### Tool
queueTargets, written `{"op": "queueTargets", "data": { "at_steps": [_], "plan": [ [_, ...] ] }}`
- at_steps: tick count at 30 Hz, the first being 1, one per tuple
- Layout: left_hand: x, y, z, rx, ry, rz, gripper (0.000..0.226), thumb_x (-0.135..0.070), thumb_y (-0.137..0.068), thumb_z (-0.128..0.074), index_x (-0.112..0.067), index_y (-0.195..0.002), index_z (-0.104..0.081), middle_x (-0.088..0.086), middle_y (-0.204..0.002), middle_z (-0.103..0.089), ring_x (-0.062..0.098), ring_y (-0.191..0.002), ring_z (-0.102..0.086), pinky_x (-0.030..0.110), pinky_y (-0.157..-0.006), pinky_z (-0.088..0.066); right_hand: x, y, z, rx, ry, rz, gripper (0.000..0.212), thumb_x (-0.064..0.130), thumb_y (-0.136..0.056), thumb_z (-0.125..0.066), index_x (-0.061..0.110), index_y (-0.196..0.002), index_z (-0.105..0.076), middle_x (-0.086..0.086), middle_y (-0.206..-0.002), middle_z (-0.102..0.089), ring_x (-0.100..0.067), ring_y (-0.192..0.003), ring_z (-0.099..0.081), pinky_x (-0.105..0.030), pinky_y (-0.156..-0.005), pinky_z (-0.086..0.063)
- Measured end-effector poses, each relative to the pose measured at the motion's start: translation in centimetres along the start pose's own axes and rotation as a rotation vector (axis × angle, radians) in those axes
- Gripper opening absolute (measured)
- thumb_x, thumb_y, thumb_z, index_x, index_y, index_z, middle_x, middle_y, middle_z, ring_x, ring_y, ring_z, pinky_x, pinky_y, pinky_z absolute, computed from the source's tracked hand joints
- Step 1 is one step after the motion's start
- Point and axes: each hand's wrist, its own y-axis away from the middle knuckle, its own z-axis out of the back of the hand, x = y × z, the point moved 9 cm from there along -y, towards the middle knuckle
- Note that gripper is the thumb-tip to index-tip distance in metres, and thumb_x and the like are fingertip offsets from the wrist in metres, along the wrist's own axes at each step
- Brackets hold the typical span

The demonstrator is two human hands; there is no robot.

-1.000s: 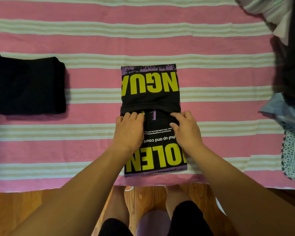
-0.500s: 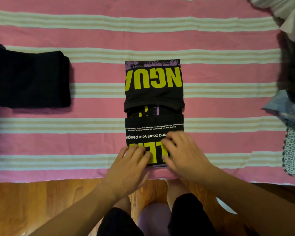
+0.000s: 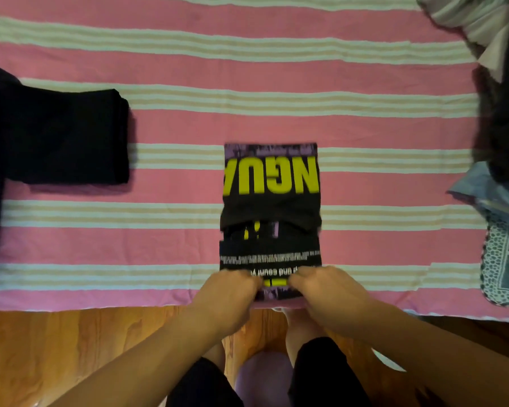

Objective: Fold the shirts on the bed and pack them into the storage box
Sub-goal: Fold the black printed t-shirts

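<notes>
Centrally, one black printed shirt, folded narrow, lies on the pink striped bedspread at its near edge. Left hand and right hand both grip its near hem, fingers curled. Far left: folded dark garment.

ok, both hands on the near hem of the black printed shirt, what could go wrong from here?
1. The black shirt with yellow lettering lies at the bed's near edge; the left hand and right hand grip its near end, so a pull toward the person may drag it off.
2. The far flap is already folded over; lifting the near end fast may undo it.
3. The picture is blurred, so hem alignment is unclear; the fold may come out skewed.
</notes>
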Motion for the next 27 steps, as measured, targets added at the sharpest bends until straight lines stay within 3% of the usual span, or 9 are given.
{"op": "queueTargets", "data": {
  "at_steps": [3, 7, 10, 13, 15, 17, 20, 23, 27],
  "plan": [
    [1.6, 2.2, 3.3, -0.012, 0.32, 0.046, 0.022, -0.022, -0.087, -0.063, -0.033, -0.106, -0.061, -0.009, -0.102, -0.063, 0.016, -0.093, -0.062, 0.034, -0.077, -0.053, -1.3, 1.8, 3.3, 0.048, -0.297, -0.017, 0.029, 0.023, -0.095, -0.055, 0.033, -0.122, -0.059, 0.013, -0.115, -0.048, -0.009, -0.101, -0.054, -0.023, -0.081, -0.042],
    [6.8, 0.1, 9.8, -0.31, 0.841, 0.23, 0.034, -0.009, -0.09, -0.062, -0.033, -0.114, -0.061, -0.008, -0.1, -0.064, 0.013, -0.079, -0.064, 0.027, -0.061, -0.05, -8.0, -1.0, 9.3, -0.232, -0.682, -0.199, 0.036, 0.008, -0.091, -0.066, 0.038, -0.112, -0.064, 0.016, -0.103, -0.064, 0.003, -0.091, -0.059, -0.012, -0.072, -0.046],
    [10.7, -4.1, 12.1, -0.577, 1.095, 0.329, 0.028, -0.015, -0.096, -0.065, -0.032, -0.117, -0.061, -0.003, -0.113, -0.066, 0.02, -0.096, -0.066, 0.039, -0.082, -0.058, -12.8, -5.3, 11.8, -0.487, -0.792, -0.305, 0.034, 0.003, -0.089, -0.069, 0.027, -0.112, -0.067, 0.002, -0.106, -0.068, -0.015, -0.096, -0.062, -0.023, -0.088, -0.051],
    [12.8, -8.8, 10.5, -0.601, 1.204, 0.429, 0.032, -0.019, -0.1, -0.063, -0.028, -0.13, -0.056, 0.003, -0.125, -0.064, 0.021, -0.107, -0.064, 0.041, -0.097, -0.055, -15.9, -9.2, 10.7, -0.586, -0.832, -0.431, 0.034, 0.007, -0.09, -0.07, 0.02, -0.121, -0.067, -0.006, -0.118, -0.065, -0.026, -0.108, -0.062, -0.033, -0.096, -0.049],
    [13.4, -10.1, 9.8, -0.605, 1.119, 0.479, 0.045, -0.023, -0.102, -0.06, -0.024, -0.144, -0.046, 0.007, -0.137, -0.057, 0.022, -0.115, -0.06, 0.04, -0.105, -0.049, -16.9, -10.6, 9.4, -0.62, -0.847, -0.506, 0.033, 0.01, -0.093, -0.069, 0.018, -0.124, -0.065, -0.007, -0.121, -0.064, -0.026, -0.11, -0.061, -0.028, -0.093, -0.046],
    [12.7, -9.1, 11.1, -0.719, 0.83, 0.465, 0.048, -0.023, -0.102, -0.056, -0.018, -0.148, -0.043, 0.009, -0.143, -0.045, 0.02, -0.121, -0.051, 0.033, -0.109, -0.04, -16.9, -10.8, 8.9, -0.684, -0.818, -0.543, 0.032, 0.014, -0.095, -0.066, 0.017, -0.126, -0.063, -0.006, -0.125, -0.061, -0.025, -0.114, -0.058, -0.026, -0.094, -0.041],
    [6.9, -6.7, 13.5, -0.9, 0.217, 0.202, 0.043, -0.021, -0.099, -0.054, -0.012, -0.141, -0.053, 0.016, -0.145, -0.046, 0.032, -0.132, -0.044, 0.047, -0.109, -0.04, -15.7, -8.7, 9.1, -0.851, -0.742, -0.602, 0.039, 0.02, -0.098, -0.063, 0.014, -0.136, -0.057, -0.007, -0.132, -0.05, -0.025, -0.118, -0.054, -0.027, -0.099, -0.038],
    [3.1, -9.0, 9.5, -0.689, -0.124, 0.026, 0.053, -0.041, -0.104, -0.04, -0.019, -0.153, -0.043, 0.012, -0.162, -0.033, 0.034, -0.152, -0.023, 0.055, -0.121, -0.024, -11.5, -6.1, 9.5, -1.009, -0.459, -0.577, 0.045, 0.028, -0.101, -0.054, 0.014, -0.143, -0.047, -0.008, -0.149, -0.037, -0.027, -0.135, -0.038, -0.041, -0.109, -0.039],
    [5.9, -12.7, 6.5, -0.556, -0.144, 0.134, 0.062, -0.056, -0.105, -0.017, -0.031, -0.161, -0.022, 0.004, -0.17, -0.011, 0.031, -0.157, -0.003, 0.059, -0.123, -0.012, -8.4, -9.6, 5.7, -0.737, -0.145, -0.426, 0.063, 0.048, -0.103, -0.034, 0.021, -0.159, -0.021, -0.006, -0.168, -0.009, -0.029, -0.155, -0.002, -0.052, -0.124, -0.012]
  ]
}}
